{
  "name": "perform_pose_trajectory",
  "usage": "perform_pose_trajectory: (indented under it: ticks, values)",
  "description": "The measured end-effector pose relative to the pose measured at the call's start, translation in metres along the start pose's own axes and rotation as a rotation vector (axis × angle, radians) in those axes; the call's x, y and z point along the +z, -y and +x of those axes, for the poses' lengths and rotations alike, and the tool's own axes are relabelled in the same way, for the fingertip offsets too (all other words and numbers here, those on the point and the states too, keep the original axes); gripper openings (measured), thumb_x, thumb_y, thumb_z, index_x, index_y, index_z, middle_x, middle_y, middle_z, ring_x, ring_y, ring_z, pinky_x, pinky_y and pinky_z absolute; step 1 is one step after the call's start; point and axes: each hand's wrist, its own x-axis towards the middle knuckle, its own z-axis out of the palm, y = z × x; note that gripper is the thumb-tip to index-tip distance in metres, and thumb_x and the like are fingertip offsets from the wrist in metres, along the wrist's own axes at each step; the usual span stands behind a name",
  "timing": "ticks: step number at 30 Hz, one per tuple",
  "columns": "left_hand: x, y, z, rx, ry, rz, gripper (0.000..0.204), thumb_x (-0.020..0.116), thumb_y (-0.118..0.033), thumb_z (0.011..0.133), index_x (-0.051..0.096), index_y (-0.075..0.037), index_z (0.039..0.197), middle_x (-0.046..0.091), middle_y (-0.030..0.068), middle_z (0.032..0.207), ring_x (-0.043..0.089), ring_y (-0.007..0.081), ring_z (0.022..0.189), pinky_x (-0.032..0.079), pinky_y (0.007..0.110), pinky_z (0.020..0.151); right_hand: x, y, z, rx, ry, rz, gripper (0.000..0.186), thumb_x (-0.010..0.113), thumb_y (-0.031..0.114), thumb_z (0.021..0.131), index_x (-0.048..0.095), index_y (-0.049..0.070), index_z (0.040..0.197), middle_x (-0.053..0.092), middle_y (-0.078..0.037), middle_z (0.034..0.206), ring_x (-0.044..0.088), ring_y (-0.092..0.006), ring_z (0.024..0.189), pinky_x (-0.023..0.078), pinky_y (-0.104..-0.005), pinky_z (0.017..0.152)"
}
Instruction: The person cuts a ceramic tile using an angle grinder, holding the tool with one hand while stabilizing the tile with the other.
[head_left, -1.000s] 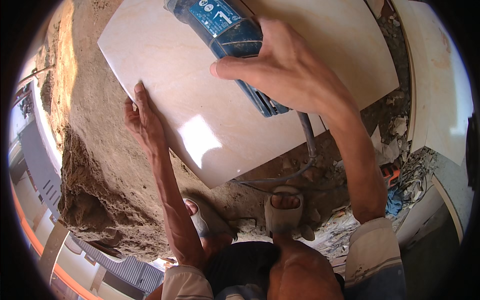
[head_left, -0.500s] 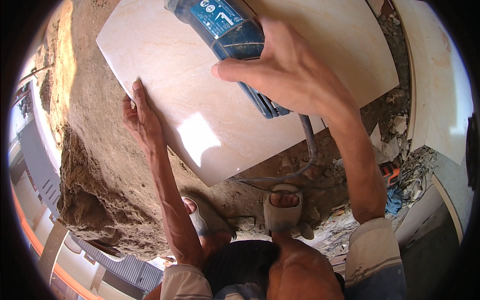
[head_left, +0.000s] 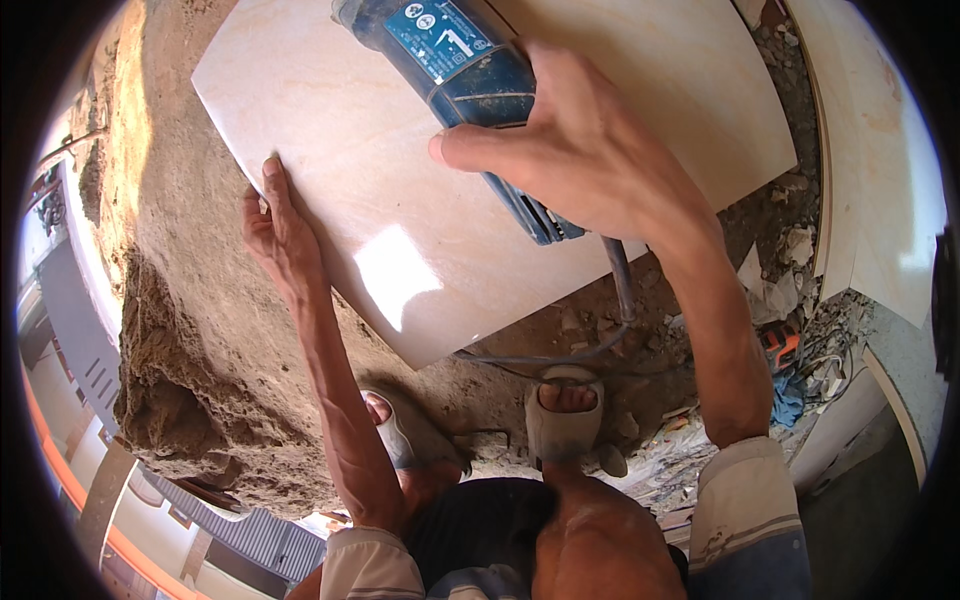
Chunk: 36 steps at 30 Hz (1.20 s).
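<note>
My right hand (head_left: 580,150) is wrapped over a blue power tool (head_left: 475,80) with a label on its top, thumb along the near side. The tool lies on a large beige marbled tile (head_left: 330,120), its dark cord running down past the tile's lower edge. A thin dark line shows on the tile beside the tool, partly hidden by it and my hand. My left hand (head_left: 280,225) grips the tile's left edge, thumb on the top face and fingers curled at the edge; the fingertips are partly hidden.
Dusty rough concrete (head_left: 170,200) with a broken edge lies left, a drop beyond it. My sandalled feet stand below the tile among the cord. At right are more pale tiles (head_left: 870,160), rubble, an orange-and-black object (head_left: 780,345) and a blue cloth (head_left: 788,400).
The tool and my right hand have slid slightly down and to the right on the tile. My left hand and the tile edge have shifted slightly up and left in the picture.
</note>
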Motion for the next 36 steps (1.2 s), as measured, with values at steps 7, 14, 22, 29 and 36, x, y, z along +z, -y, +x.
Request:
perform_pose_trajectory:
  ticks: [7, 14, 22, 29, 36]
  values:
    - [-0.001, -0.004, -0.003, 0.011, 0.009, 0.003, 0.064, 0.078, -0.063, 0.102, 0.075, -0.004, 0.126, 0.078, 0.0085, 0.091, 0.071, 0.0149, 0.073, 0.06, 0.039, 0.062, 0.001, -0.004, -0.003, -0.008, 0.007, 0.013, 0.043, 0.081, 0.039, 0.081, 0.068, 0.0, 0.067, 0.061, -0.011, 0.058, 0.056, -0.0192, 0.05, 0.046, -0.0415, 0.049]
    - [0.0, 0.002, 0.001, 0.067, 0.006, -0.016, 0.061, 0.08, -0.062, 0.101, 0.075, -0.004, 0.121, 0.077, 0.0055, 0.08, 0.068, 0.0105, 0.06, 0.058, 0.036, 0.052, 0.005, -0.01, -0.004, -0.001, -0.035, 0.009, 0.044, 0.081, 0.039, 0.081, 0.069, -0.002, 0.074, 0.064, -0.013, 0.06, 0.059, -0.0209, 0.051, 0.051, -0.0412, 0.053]
    - [0.0, 0.002, 0.001, 0.057, -0.006, -0.014, 0.059, 0.08, -0.06, 0.102, 0.075, -0.004, 0.119, 0.077, 0.0055, 0.08, 0.069, 0.0107, 0.062, 0.057, 0.035, 0.052, 0.001, -0.006, -0.008, 0.03, 0.035, 0.031, 0.044, 0.082, 0.039, 0.081, 0.067, 0.001, 0.065, 0.063, -0.012, 0.057, 0.058, -0.0203, 0.05, 0.05, -0.0413, 0.053]
    - [0.0, 0.0, -0.001, 0.069, 0.005, -0.03, 0.061, 0.08, -0.06, 0.102, 0.075, -0.003, 0.122, 0.079, 0.0072, 0.083, 0.071, 0.0118, 0.065, 0.059, 0.034, 0.055, 0.0, -0.006, -0.012, 0.017, 0.04, 0.044, 0.042, 0.08, 0.038, 0.081, 0.069, 0.001, 0.065, 0.063, -0.013, 0.057, 0.057, -0.0199, 0.048, 0.048, -0.0411, 0.051]
    - [0.001, -0.002, -0.001, 0.032, -0.024, 0.041, 0.063, 0.078, -0.062, 0.102, 0.075, -0.004, 0.127, 0.078, 0.0073, 0.083, 0.07, 0.0111, 0.065, 0.059, 0.035, 0.054, 0.001, -0.008, -0.019, 0.043, 0.035, 0.053, 0.045, 0.08, 0.038, 0.08, 0.07, -0.003, 0.067, 0.067, -0.016, 0.06, 0.063, -0.0229, 0.052, 0.052, -0.0428, 0.055]
